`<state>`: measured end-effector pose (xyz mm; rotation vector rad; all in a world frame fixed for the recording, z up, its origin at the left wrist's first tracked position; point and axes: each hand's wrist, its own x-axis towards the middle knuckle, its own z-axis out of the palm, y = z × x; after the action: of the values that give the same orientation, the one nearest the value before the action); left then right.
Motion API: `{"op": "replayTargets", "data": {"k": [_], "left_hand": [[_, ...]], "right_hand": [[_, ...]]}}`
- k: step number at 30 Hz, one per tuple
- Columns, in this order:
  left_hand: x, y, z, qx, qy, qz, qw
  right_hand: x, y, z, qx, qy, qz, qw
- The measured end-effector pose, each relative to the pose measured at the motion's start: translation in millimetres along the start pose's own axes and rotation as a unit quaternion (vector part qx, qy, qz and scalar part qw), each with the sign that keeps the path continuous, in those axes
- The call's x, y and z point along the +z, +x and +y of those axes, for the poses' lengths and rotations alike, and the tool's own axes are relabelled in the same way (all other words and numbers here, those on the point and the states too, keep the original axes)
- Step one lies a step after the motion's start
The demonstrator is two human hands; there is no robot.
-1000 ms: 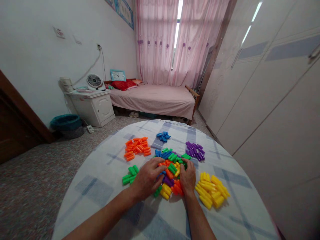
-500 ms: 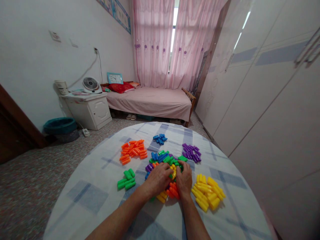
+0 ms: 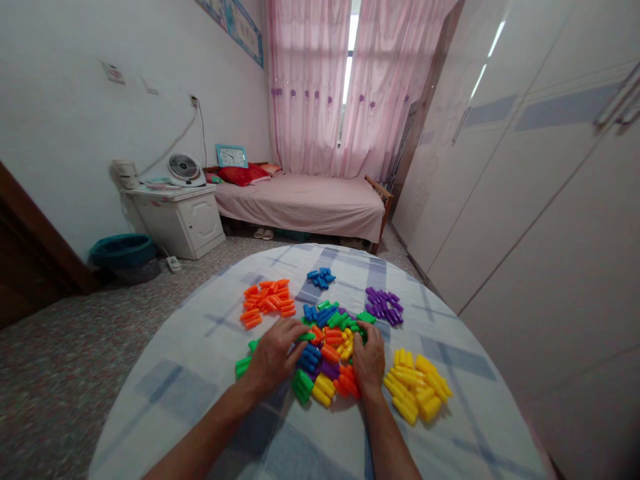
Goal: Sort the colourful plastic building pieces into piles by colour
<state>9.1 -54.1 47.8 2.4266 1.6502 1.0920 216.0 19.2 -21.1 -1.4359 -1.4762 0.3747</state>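
Observation:
A mixed pile of small bullet-shaped plastic building pieces (image 3: 330,353) lies in the middle of the table. My left hand (image 3: 273,353) pinches a green plastic piece (image 3: 307,337) between thumb and fingers at the pile's left side. Partly covered by that hand is a group of green pieces (image 3: 243,367). My right hand (image 3: 369,355) rests at the pile's right edge, fingers curled; green shows between its thumb and forefinger, mostly hidden. Right of it sit yellow pieces (image 3: 417,387). Farther off lie groups of orange pieces (image 3: 269,301), blue pieces (image 3: 321,277) and purple pieces (image 3: 384,305).
The round table (image 3: 165,427) has a checked cloth. Beyond it stand a bed (image 3: 300,200), a white bedside cabinet (image 3: 175,223) with a fan (image 3: 185,168), and a teal bin (image 3: 123,252). A tall wardrobe (image 3: 530,220) lines the right side.
My left hand has moved left from the pile's middle with a green piece in its fingers, uncovering part of the pile. My right hand has stayed about where it was.

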Motion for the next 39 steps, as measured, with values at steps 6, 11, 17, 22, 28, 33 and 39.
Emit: {"op": "replayTargets", "data": {"k": [6, 11, 17, 22, 28, 33, 39], "left_hand": [[-13.8, -41.6, -58.8, -0.058, 0.116, 0.065, 0.989], [0.1, -56.4, -69.2, -0.123, 0.074, 0.025, 0.989], [-0.2, -43.4, -58.1, -0.113, 0.072, 0.054, 0.990], [9.2, 3.7, -31.6, -0.039, 0.029, 0.035, 0.998], [52.2, 55.4, 2.0, -0.022, 0.029, -0.058, 0.998], [75.3, 68.5, 9.3, -0.072, 0.085, -0.097, 0.989], [79.0, 71.1, 9.5, -0.085, 0.098, -0.076, 0.989]], "right_hand": [[0.7, 0.8, -0.2, 0.008, -0.001, 0.002, 1.000], [-0.7, 1.4, -1.2, 0.014, -0.006, -0.008, 1.000], [-2.0, 0.4, -3.2, 0.014, -0.009, -0.012, 1.000], [-1.3, 0.4, -2.7, 0.020, -0.009, -0.009, 1.000], [0.7, 0.3, 0.2, 0.006, -0.010, -0.010, 1.000], [1.5, -0.3, 0.1, 0.015, -0.005, -0.007, 1.000], [1.1, -0.4, -0.8, 0.010, -0.001, -0.008, 1.000]]}}
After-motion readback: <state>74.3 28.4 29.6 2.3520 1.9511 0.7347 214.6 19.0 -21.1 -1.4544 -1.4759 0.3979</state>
